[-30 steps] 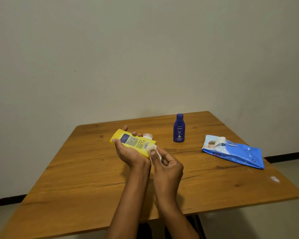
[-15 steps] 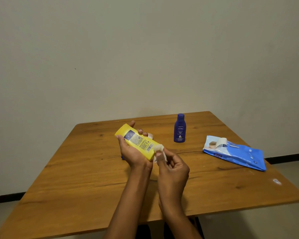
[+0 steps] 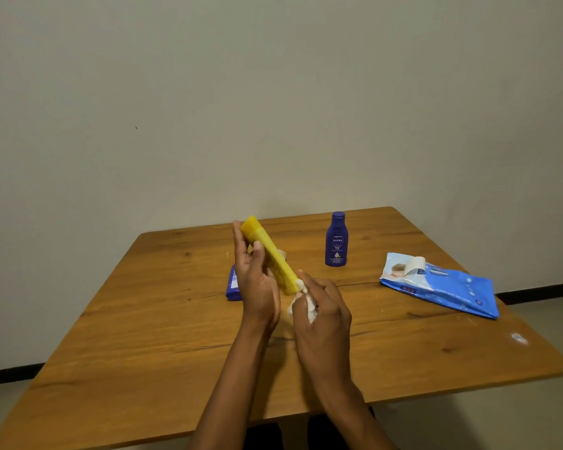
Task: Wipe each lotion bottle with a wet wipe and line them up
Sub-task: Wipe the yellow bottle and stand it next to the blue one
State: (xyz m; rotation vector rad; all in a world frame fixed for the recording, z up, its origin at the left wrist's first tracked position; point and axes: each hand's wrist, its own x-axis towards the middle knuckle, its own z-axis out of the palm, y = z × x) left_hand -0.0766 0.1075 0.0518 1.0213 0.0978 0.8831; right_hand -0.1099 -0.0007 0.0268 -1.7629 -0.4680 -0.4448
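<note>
Left hand [image 3: 257, 287] upright, fingers curled; right hand [image 3: 322, 306] just beside, lower, fisted

The person's left hand [image 3: 257, 287] and right hand [image 3: 322, 306] were both bare. The slim left forearm [image 3: 231, 384] and right forearm [image 3: 348, 394] were uncovered too, from the wrists to the near edge of the view. Knuckles and wrist bones showed faintly under smooth surfaces. Below the near edge of the brown wooden desk [image 3: 143, 319], between the forearms, dark shapes showed, too dim to tell whether they were clothing.
</note>
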